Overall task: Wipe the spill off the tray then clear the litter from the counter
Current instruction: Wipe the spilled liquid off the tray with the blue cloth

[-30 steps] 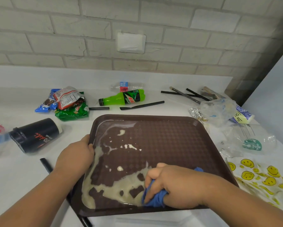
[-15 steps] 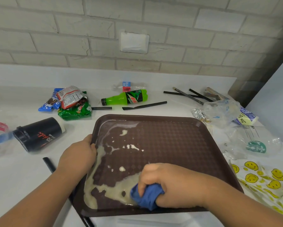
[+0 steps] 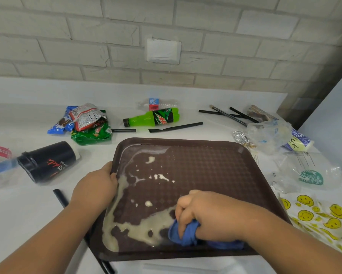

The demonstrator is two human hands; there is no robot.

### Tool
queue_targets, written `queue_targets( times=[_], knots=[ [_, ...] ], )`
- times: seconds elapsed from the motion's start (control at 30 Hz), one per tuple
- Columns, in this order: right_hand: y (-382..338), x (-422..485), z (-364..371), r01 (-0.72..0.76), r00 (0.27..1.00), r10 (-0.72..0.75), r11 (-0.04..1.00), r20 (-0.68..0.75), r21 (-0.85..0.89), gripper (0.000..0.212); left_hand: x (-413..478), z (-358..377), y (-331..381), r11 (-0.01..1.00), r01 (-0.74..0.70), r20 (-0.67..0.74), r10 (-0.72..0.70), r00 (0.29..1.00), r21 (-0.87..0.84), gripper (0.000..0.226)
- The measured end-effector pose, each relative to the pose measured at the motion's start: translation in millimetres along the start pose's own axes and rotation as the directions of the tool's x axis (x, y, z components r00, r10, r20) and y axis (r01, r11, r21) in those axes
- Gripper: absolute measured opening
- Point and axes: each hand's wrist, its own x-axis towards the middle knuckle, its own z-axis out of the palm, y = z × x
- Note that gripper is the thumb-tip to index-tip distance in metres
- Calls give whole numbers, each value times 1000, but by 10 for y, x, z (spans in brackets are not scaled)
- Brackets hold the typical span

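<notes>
A brown plastic tray (image 3: 205, 165) lies on the white counter (image 3: 18, 214) in front of me. A pale creamy spill (image 3: 126, 226) covers its left side and near-left corner, with small drops toward the middle. My right hand (image 3: 211, 214) grips a bunched blue cloth (image 3: 186, 233) and presses it on the tray near the front edge, at the spill's right end. My left hand (image 3: 95, 186) grips the tray's left rim.
Litter rings the tray: a black cup (image 3: 47, 161) on its side, snack wrappers (image 3: 87, 123), a green soda bottle (image 3: 152, 117), black straws (image 3: 176, 127), a clear Starbucks cup (image 3: 308, 173), a smiley-print wrapper (image 3: 320, 216), foil and plastic bags. A brick wall stands behind.
My right hand slid the blue cloth left along the front of the tray and then slightly back right, wiping the spill's edge. My left hand has stayed on the rim.
</notes>
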Motion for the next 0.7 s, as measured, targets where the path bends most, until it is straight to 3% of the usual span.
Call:
queue_targets(
  times=[0.13,0.3,0.43,0.57,0.7],
  knots=[
    [-78,2,69,59,998,-60,997,30,40,38,8,14,-23,1000,-4,-5,4,1000,0,25],
    [16,-35,-26,7,1000,-7,999,-11,-35,39,15,17,-16,1000,-4,-7,4,1000,4,26],
    [-161,13,101,137,991,-137,990,4,24,38,18,11,-8,1000,-11,-5,11,1000,4,26],
    [-43,-23,38,74,997,-74,997,21,-24,37,15,8,-9,1000,-13,3,13,1000,8,27],
    [-167,36,69,130,991,-128,989,-27,68,36,19,10,-16,1000,-4,3,4,1000,7,26]
  ],
)
